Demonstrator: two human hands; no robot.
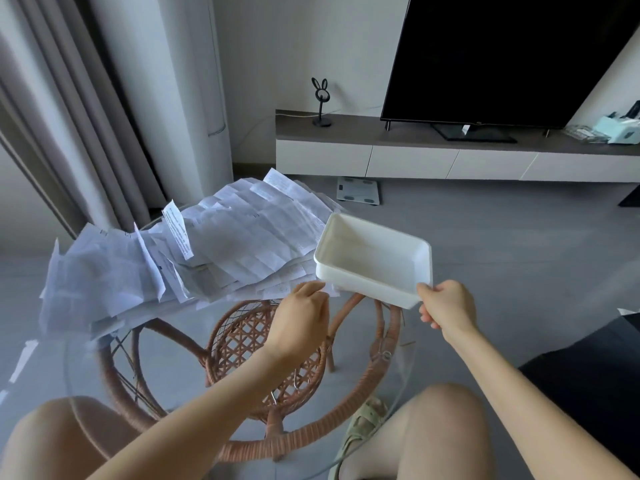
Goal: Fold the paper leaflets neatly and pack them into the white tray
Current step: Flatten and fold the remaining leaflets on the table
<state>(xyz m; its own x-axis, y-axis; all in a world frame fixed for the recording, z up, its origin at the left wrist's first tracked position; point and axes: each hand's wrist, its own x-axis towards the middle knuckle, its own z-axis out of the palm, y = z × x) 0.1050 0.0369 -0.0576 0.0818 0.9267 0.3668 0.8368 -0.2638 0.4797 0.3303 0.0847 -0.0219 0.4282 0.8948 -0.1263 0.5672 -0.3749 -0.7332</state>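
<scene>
Many leaflets (242, 244) cover rattan table (242, 341), perhaps touching tray (367, 289)

Dark television (502, 53), rattan table (311, 441), floor scale (358, 190)

One table (298, 441), glass-topped on a cane frame. On it are one white tray (381, 227) and one loose heap of leaflets (242, 237), too many and too overlapped to count. Two hands reach over its near edge: one left hand (301, 317) and one right hand (446, 306). Beyond the table are one television (502, 53), one bathroom scale (359, 190) and one rabbit-eared stand (322, 102). By its near side is one sandal (363, 424).
</scene>
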